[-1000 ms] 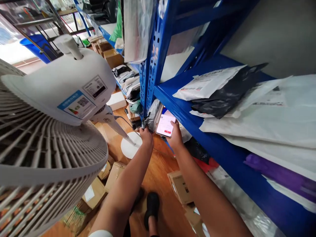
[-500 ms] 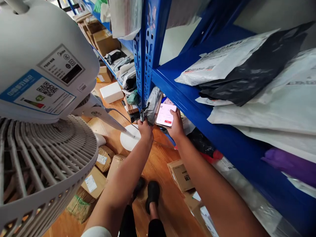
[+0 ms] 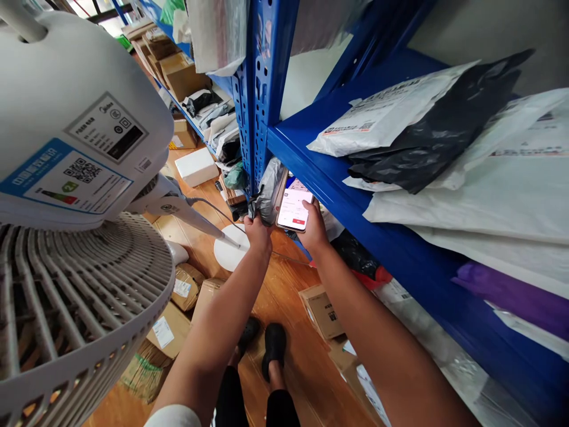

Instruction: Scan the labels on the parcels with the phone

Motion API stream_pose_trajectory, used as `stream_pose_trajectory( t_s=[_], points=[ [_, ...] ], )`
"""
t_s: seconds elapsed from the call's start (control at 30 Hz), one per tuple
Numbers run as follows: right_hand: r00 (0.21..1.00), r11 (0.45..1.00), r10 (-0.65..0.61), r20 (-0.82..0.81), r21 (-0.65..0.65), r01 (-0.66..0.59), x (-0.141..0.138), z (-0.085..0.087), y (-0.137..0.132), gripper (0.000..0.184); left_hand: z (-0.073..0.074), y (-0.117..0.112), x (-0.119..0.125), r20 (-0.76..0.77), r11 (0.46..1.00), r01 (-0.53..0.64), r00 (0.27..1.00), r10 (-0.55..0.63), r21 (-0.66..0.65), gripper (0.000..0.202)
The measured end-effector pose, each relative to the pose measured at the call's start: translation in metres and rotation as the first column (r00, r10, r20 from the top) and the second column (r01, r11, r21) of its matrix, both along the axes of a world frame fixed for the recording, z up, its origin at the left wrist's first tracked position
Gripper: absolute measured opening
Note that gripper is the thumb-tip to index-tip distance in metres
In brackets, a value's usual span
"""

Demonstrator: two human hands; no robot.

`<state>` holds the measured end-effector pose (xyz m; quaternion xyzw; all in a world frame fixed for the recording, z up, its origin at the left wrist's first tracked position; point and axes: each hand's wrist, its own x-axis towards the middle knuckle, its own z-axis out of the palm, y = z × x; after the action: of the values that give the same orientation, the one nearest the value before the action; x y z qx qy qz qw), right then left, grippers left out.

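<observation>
My left hand (image 3: 258, 232) is closed on the corner of a grey plastic parcel bag (image 3: 268, 193) that sits low beside the blue shelf post (image 3: 255, 89). My right hand (image 3: 313, 228) grips a smartphone (image 3: 293, 209) with a lit white and pink screen, held right next to that bag. Both arms reach down from the lower edge of the view. On the blue shelf (image 3: 329, 178) above my right hand lie a white mailer (image 3: 377, 121), a black mailer (image 3: 435, 139) and larger white bags (image 3: 489, 196).
A white standing fan (image 3: 75, 196) fills the left side, with its round base (image 3: 229, 252) on the wooden floor near my left hand. Cardboard boxes (image 3: 178, 308) and a box (image 3: 322, 311) lie on the floor around my feet (image 3: 267, 350). More parcels crowd the far shelves.
The view has swung down and closer to the fan. My hands shifted slightly left with the bag and phone still in them.
</observation>
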<state>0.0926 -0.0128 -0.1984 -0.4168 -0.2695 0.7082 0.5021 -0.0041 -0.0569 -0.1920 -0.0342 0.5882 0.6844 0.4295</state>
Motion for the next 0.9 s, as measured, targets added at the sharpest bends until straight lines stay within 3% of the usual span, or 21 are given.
stream_pose_trajectory(
  t_s=[0.2,0.4,0.57,0.67,0.8,0.9],
  points=[
    [0.975,0.984,0.179,-0.13,0.035,-0.176,0.017,0.022,-0.037,0.067,0.004,-0.001,0.0,0.104,0.997,-0.06,0.993,0.055,0.046,0.01],
    [0.955,0.962,0.254,-0.151,-0.067,-0.266,0.04,0.036,-0.088,0.075,0.001,-0.004,-0.001,0.126,0.997,-0.046,0.991,0.039,0.055,0.011],
    [0.975,0.963,0.222,-0.029,-0.152,-0.224,0.064,0.023,-0.147,0.077,0.001,-0.008,-0.002,0.135,0.998,-0.027,0.991,0.02,0.052,0.011],
    [0.952,0.923,0.293,-0.083,-0.237,-0.304,0.083,0.011,-0.196,0.074,-0.003,-0.009,-0.003,0.125,0.998,-0.016,0.992,0.009,0.058,0.012],
    [0.963,0.888,0.217,-0.16,-0.377,-0.263,0.102,-0.005,-0.26,0.07,-0.007,-0.007,-0.002,0.104,0.998,0.01,0.994,-0.016,0.056,0.015],
    [0.973,0.851,0.147,-0.178,-0.479,-0.216,0.106,-0.012,-0.293,0.073,-0.005,-0.005,-0.001,0.091,0.997,0.038,0.995,-0.044,0.069,0.014]
  ],
)
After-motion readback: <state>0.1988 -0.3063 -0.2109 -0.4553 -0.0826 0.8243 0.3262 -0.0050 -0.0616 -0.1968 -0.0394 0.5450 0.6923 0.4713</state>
